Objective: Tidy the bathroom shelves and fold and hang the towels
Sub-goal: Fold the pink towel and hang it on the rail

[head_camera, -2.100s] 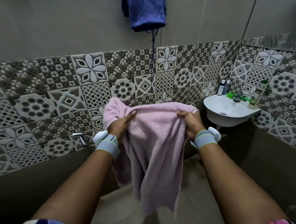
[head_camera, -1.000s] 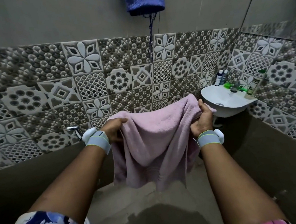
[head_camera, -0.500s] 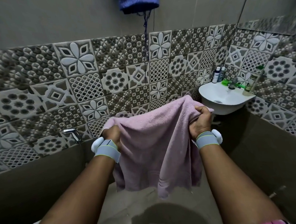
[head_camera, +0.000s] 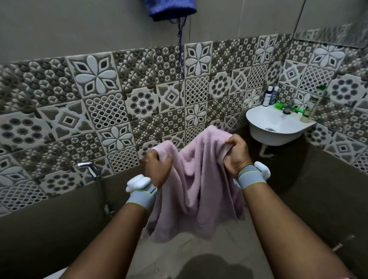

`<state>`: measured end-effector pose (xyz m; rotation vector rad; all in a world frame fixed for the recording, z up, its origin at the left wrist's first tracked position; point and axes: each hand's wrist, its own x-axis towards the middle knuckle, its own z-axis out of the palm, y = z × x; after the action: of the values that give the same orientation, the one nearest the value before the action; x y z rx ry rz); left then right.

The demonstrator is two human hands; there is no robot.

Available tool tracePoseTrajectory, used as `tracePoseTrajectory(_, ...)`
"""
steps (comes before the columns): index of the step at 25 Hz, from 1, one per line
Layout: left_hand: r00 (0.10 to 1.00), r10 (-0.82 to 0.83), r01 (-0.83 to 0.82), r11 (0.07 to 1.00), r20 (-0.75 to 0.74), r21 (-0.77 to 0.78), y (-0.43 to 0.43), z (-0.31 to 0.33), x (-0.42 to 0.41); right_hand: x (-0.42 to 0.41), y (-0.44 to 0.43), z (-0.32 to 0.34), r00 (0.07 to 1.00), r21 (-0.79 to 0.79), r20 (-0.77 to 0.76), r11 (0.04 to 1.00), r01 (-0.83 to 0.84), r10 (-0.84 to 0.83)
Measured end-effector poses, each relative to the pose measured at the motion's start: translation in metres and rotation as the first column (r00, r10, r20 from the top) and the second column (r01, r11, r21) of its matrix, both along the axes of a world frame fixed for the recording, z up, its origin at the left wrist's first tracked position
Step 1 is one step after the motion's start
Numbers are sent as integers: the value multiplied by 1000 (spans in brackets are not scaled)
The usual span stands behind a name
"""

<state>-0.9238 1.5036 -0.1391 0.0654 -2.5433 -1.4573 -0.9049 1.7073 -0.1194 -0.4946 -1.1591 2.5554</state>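
Left hand point(head_camera: 158, 169): fingers curled tight round one top corner of the pink towel point(head_camera: 203, 181).
Right hand point(head_camera: 237, 155): fingers curled, bunching the other top edge.
Pink towel: held in the air between both hands, sagging in the middle, its lower edge hanging above the floor.
Sink point(head_camera: 263, 131): white, mounted in the far right corner, with bottles point(head_camera: 270, 95) at its back rim.
Blue towel point(head_camera: 170, 3): hangs high on the wall, loose threads dangling.

Head-worn view, downward, close over hands point(head_camera: 197, 160)

Dim, soft light; wide-angle bending edges, corners perhaps blurred.
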Motion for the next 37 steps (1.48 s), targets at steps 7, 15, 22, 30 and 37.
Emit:
tracePoseTrajectory(7,973,-139,113,983,-183,-145,39,16,19,1,-30,-5,948,396,215,867,-303,233)
tracePoseTrajectory(15,961,-246,205,940,-126,-274,7,3,8,21,-39,16,782,633,336,489,-600,524)
tracePoseTrajectory(22,969,-220,169,919,-110,-357,4,12,22,17,-37,-7,832,463,257,693,-552,491)
tracePoseTrajectory(30,941,-305,224,884,-145,-410,6,-3,15,5,-14,-13,865,631,484,634,-448,130)
tracePoseTrajectory(37,942,-324,281,906,-92,-315,0,-8,6,4,-13,-26,951,745,309,621,-244,4)
